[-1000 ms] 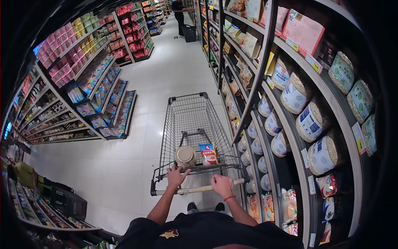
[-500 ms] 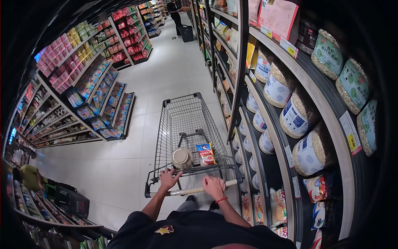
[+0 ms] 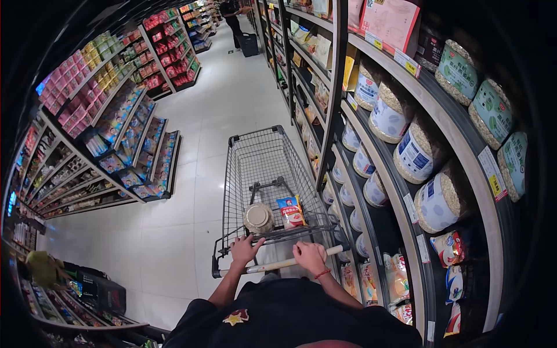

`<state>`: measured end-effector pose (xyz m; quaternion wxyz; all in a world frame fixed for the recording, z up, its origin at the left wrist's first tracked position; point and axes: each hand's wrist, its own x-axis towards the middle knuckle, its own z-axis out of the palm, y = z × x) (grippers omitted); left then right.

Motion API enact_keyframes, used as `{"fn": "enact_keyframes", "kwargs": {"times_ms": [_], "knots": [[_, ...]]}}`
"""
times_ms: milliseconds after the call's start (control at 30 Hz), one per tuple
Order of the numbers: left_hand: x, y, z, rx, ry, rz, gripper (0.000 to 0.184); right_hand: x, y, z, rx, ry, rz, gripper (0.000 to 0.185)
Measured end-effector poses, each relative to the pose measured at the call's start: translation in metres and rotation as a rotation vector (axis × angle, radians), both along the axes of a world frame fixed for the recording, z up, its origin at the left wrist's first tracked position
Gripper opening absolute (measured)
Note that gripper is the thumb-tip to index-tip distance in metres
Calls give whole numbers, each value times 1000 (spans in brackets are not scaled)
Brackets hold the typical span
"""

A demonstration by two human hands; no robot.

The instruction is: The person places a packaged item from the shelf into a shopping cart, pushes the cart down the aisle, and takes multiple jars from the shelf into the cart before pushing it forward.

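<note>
A wire shopping cart [image 3: 259, 165] stands in front of me, its pale handle bar [image 3: 272, 266] running across in front of my body. My left hand [image 3: 245, 251] rests over the left part of the bar, palm down, with fingers stretched forward towards the basket. Curled over the right part of the bar is my right hand [image 3: 310, 256], with a red bracelet [image 3: 322, 273] at its wrist. Inside the basket's near end, a clear jar with a beige lid [image 3: 259, 217] stands left of a red and blue food bag [image 3: 291, 212].
Shelves on my right hold large oat jars [image 3: 415, 152] and bagged goods [image 3: 448, 248], close beside the cart. A tiered display [image 3: 130, 145] stands on the left. Ahead in the aisle is a person [image 3: 232, 23] with a dark basket [image 3: 249, 44]; another person [image 3: 43, 268] is at lower left.
The cart's handle end and both hands have shifted slightly right in view, closer to the right shelves. The left display has slid left. Both hands stay at the handle bar.
</note>
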<state>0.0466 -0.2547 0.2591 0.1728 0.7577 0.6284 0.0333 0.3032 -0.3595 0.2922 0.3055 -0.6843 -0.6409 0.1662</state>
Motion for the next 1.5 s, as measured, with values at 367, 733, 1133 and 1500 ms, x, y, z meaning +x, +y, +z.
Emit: {"fn": "enact_keyframes", "kwargs": {"times_ms": [367,733,1133,1500], "knots": [[-41,89,-5,-557,-227,-249,77,-20,22,15,-161,-91,-19,25],[-69,103,-28,-545,-458,-345,60,-38,37,15,-33,-45,-49,28],[-76,119,-33,-140,-401,-446,57,-41,77,-1,-412,-126,-207,27],[-70,183,-6,-281,-411,-376,58,-43,147,-7,-743,-180,-143,35]]}}
